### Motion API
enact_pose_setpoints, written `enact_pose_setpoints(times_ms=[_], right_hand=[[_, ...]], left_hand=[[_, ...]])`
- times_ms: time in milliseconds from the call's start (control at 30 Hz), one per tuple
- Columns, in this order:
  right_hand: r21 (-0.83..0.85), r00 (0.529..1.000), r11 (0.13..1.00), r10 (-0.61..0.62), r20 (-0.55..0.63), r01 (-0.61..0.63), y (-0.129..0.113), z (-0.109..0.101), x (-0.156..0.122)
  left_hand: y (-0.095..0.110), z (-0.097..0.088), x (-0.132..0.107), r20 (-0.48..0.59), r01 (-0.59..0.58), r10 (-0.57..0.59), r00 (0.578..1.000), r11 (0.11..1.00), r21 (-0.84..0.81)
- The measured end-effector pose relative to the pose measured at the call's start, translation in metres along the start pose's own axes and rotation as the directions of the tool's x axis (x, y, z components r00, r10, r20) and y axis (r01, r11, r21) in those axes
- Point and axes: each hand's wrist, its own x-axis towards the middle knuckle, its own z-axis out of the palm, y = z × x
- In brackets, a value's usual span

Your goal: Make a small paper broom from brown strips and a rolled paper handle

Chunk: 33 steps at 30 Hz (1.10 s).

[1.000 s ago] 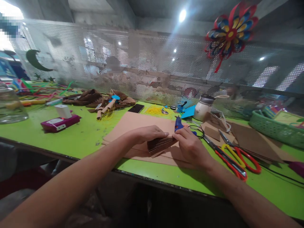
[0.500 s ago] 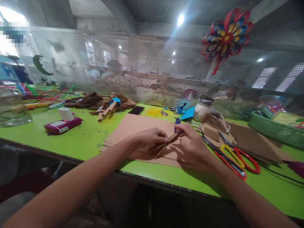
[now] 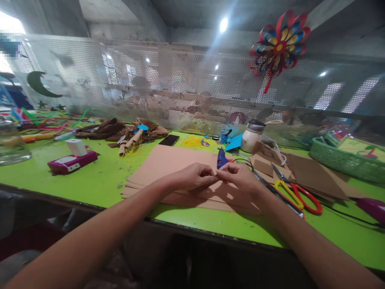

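Note:
My left hand (image 3: 195, 176) and my right hand (image 3: 240, 178) meet fingertip to fingertip over a stack of brown paper sheets (image 3: 162, 160) on the green table (image 3: 99, 176). Both hands are closed in a pinch on a small folded brown paper strip (image 3: 215, 175). The fingers hide nearly all of the strip. A blue glue gun (image 3: 221, 157) lies just behind the fingertips.
Red and yellow scissors (image 3: 293, 192) lie right of my right hand, beside more brown sheets (image 3: 309, 172). A white jar (image 3: 251, 138), a black phone (image 3: 169, 140), a green basket (image 3: 339, 160) and a magenta box (image 3: 70, 162) stand around. A perforated screen (image 3: 180, 80) closes the back.
The pleated brown paper, held spread like a fan a second ago, has been squeezed together. My hands have closed in on each other and lifted slightly off the sheets.

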Motion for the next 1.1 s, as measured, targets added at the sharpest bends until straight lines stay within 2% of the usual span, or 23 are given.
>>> enact_pose_setpoints(times_ms=[133, 300, 400, 500, 633, 733, 833, 933, 1100], right_hand=[[0.011, 1.000, 1.000, -0.022, -0.015, 0.022, 0.004, -0.004, 0.002], [0.063, 0.998, 0.996, -0.059, -0.029, 0.061, 0.009, -0.010, 0.005], [0.100, 0.997, 0.994, -0.032, -0.066, 0.039, 0.010, -0.014, 0.006], [0.127, 0.997, 0.992, 0.008, -0.071, 0.002, 0.008, -0.017, 0.006], [0.100, 0.996, 0.991, 0.084, 0.021, -0.086, 0.007, -0.019, 0.005], [-0.029, 0.986, 0.992, 0.122, 0.111, -0.119, 0.009, -0.019, 0.004], [-0.143, 0.975, 0.987, 0.102, 0.197, -0.075, 0.012, -0.017, 0.003], [-0.186, 0.967, 0.983, 0.055, 0.248, -0.008, 0.011, -0.013, 0.002], [-0.220, 0.965, 0.973, -0.009, 0.261, 0.069, 0.002, -0.006, -0.001]], left_hand=[[-0.003, -0.007, -0.001, 0.038, -0.021, 0.017, 0.999, 0.992, 0.126], [-0.009, -0.016, -0.001, 0.010, -0.026, 0.024, 1.000, 0.966, 0.257], [-0.012, -0.019, -0.001, 0.016, -0.040, 0.037, 0.999, 0.944, 0.328], [-0.016, -0.019, -0.002, 0.004, 0.006, -0.008, 1.000, 0.932, 0.361], [-0.016, -0.016, -0.003, -0.059, 0.046, -0.025, 0.998, 0.915, 0.402], [-0.013, -0.013, -0.002, -0.070, 0.013, 0.019, 0.997, 0.904, 0.427], [-0.011, -0.010, -0.002, -0.090, -0.004, 0.052, 0.995, 0.884, 0.468], [-0.010, -0.005, -0.001, -0.088, -0.028, 0.074, 0.993, 0.898, 0.438], [-0.013, -0.003, 0.002, 0.043, -0.135, 0.128, 0.991, 0.950, 0.283]])
